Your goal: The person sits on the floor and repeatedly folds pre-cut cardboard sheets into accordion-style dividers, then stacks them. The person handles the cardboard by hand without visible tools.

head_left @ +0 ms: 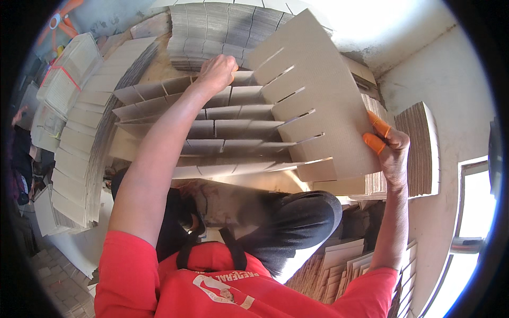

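Tall cardboard stack (79, 151) far left. Cardboard strips (244, 112) stand in rows at centre; left hand (216, 73) at the rear one, fingers curled, can't tell if pinching. Slotted sheet (331, 90) tilts across the strips' right ends, right hand's (394, 151) fingers pinching its right edge. I'd align every slot first, then press evenly; forcing could crease it.

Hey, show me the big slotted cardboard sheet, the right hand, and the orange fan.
Slotted cardboard sheet (333, 98): head view, plain face beside the slot ends.
Right hand (394, 148): head view, middle of the hand.
Orange fan (54, 21): head view, its hub.
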Demonstrator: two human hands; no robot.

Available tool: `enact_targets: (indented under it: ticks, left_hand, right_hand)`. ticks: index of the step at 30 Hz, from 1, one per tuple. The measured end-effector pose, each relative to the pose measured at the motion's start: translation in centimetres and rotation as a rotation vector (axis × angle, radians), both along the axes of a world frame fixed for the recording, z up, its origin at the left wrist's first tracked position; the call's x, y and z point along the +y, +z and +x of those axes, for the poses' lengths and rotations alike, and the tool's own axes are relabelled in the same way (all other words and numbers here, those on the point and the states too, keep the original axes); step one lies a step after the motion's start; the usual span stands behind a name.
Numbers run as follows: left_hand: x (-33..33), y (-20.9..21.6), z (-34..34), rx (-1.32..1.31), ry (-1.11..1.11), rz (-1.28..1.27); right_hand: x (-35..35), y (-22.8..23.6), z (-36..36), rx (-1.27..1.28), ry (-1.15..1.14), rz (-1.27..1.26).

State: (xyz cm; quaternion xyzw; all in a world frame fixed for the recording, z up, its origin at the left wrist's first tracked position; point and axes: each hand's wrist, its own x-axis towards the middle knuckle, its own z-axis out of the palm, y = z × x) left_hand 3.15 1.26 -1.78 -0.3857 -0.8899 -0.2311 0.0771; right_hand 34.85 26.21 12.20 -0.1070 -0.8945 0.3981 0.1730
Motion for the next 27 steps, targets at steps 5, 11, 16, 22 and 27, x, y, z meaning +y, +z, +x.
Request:
enact_targets:
  ticks: [5, 11, 16, 22, 27]
  left_hand:
    - [0.5, 0.6, 0.5, -0.067, 0.02, -0.032]
    - [0.7, 0.3, -0.1, -0.067, 0.029, -0.044]
    - [0.6, -0.5, -0.4, -0.075, 0.069, 0.039]
    - [0.3, -1.0, -1.0, -0.024, 0.046, 0.105]
    - [0.8, 0.5, -0.6, -0.073, 0.041, -0.092]
  right_hand:
    - [-0.2, 0.9, -1.7, -0.085, 0.096, -0.012]
    - [-0.6, 0.2, -3.3, -0.141, 0.131, 0.003]
    - [-1.8, -1.4, -3.2, -0.155, 0.142, 0.123]
    - [-3.5, 0.0, -0.9, -0.266, 0.093, 0.162]
    - [-2.5, -2.4, -1.8, -0.18, 0.241, 0.1]
